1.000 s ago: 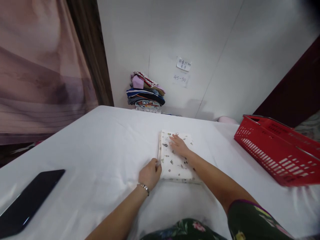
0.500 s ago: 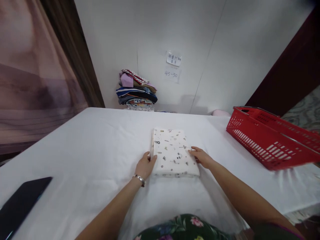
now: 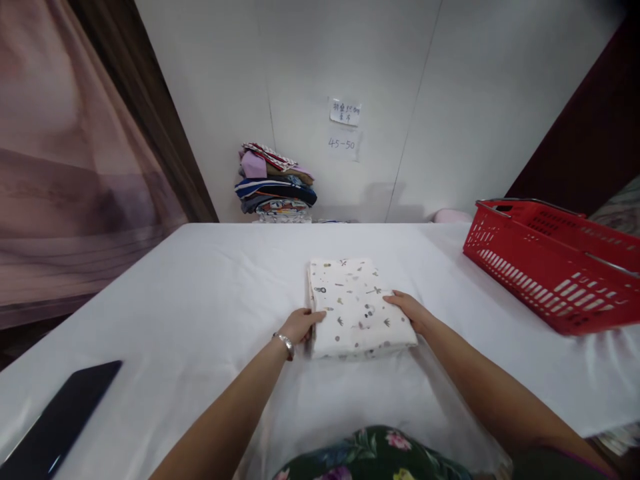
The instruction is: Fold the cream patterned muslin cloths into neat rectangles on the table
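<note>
A folded white cloth (image 3: 355, 303) printed with small motifs lies flat in the middle of the white table (image 3: 210, 287). My left hand (image 3: 301, 324) rests at its near left edge, thumb on top and fingers curled at the side. My right hand (image 3: 411, 311) holds the near right edge, fingers partly tucked under. Both hands grip the cloth from opposite sides.
A red plastic basket (image 3: 555, 267) stands at the right of the table. A black phone (image 3: 60, 420) lies at the near left corner. A stack of folded clothes (image 3: 275, 187) sits by the back wall, under two paper notes (image 3: 344, 127). A curtain hangs at the left.
My right hand slid off the top of the cloth to its right edge. My left hand stayed at the left edge, and the cloth now sits slightly turned.
</note>
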A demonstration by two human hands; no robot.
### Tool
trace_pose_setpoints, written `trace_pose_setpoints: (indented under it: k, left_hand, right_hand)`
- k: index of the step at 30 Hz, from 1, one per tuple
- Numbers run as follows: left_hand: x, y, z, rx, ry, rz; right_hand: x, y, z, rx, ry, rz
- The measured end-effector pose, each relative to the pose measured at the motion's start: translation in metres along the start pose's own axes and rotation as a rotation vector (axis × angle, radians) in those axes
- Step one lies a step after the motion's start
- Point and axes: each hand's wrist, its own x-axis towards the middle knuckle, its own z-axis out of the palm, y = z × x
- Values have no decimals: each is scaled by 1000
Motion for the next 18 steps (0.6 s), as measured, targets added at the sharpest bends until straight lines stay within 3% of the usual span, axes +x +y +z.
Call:
trace_pose_setpoints:
  k: [5, 7, 10, 12, 14, 16, 18]
  left_hand:
    - [-11, 1, 12, 140, -87, 24]
    - [-17, 5, 12, 333, -23, 95]
    - [-26, 16, 9, 701, 194, 188]
    - [-28, 24, 10, 848, 359, 301]
    - [-26, 29, 16, 902, 442, 511]
    - [-20, 28, 28, 934, 414, 715]
    - [-10, 21, 40, 970, 329, 773]
  right_hand:
    - [-4, -3, -20, -53, 36, 5]
    - [-6, -4, -25, -86, 32, 10]
    - [-7, -4, -28, -198, 113, 17]
    - [-7, -2, -28, -296, 189, -14]
    - [-9, 0, -27, -377, 236, -62]
    - [-13, 2, -28, -412, 258, -116]
    - [-22, 6, -32, -408, 275, -167]
